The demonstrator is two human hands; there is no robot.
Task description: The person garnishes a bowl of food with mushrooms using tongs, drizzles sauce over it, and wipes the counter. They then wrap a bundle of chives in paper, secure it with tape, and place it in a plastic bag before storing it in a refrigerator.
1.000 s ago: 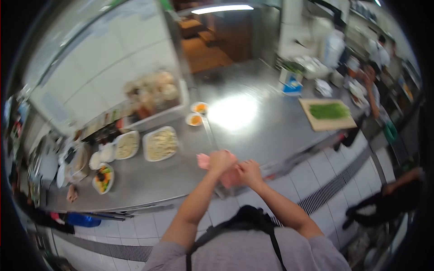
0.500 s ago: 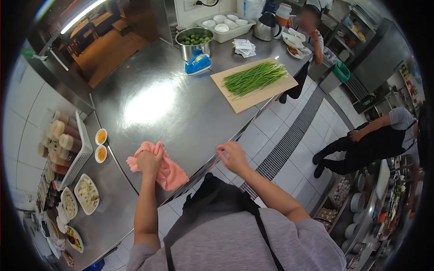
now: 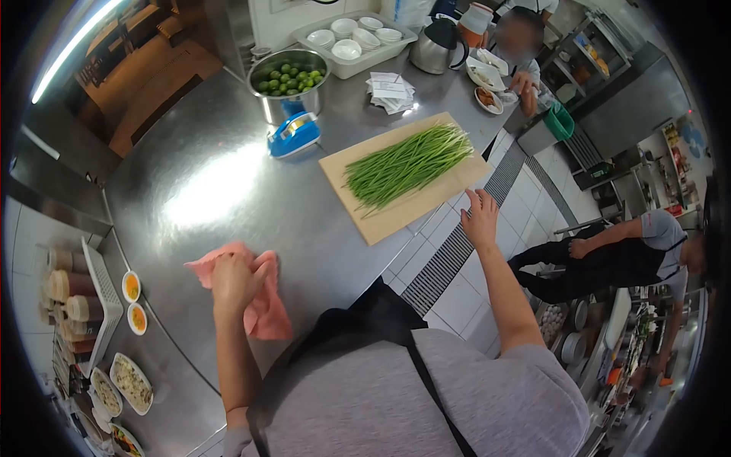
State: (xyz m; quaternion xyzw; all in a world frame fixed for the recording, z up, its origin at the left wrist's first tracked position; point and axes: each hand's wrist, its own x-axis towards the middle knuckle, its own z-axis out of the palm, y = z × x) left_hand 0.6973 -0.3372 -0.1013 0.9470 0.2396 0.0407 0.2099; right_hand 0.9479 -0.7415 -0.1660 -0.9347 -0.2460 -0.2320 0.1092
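My left hand (image 3: 237, 282) grips a pink cloth (image 3: 268, 311) against the steel counter (image 3: 304, 221), with folds of it spilling out on both sides. Reaching forward on the right, my right hand (image 3: 480, 221) holds nothing. Its fingers are apart and lie just off the front right edge of a light cutting board (image 3: 373, 227). A heap of long green chives (image 3: 407, 167) covers most of that board. Left of the board stands a blue tape dispenser (image 3: 294, 135), in front of a steel pot (image 3: 293, 103) of green limes (image 3: 288, 79).
At the back are a tub of white bowls (image 3: 346, 50), paper slips (image 3: 390, 91) and a steel jug (image 3: 439, 47). Sauce bottles in a white basket (image 3: 99, 305), two orange cups and food dishes (image 3: 132, 383) line the left. Two people (image 3: 609, 255) (image 3: 525, 72) stand on the right.
My right hand has reached forward and right to beside the cutting board, its fingers opening out. My left hand stays on the cloth. The view has shifted, and the person at the back leans in lower.
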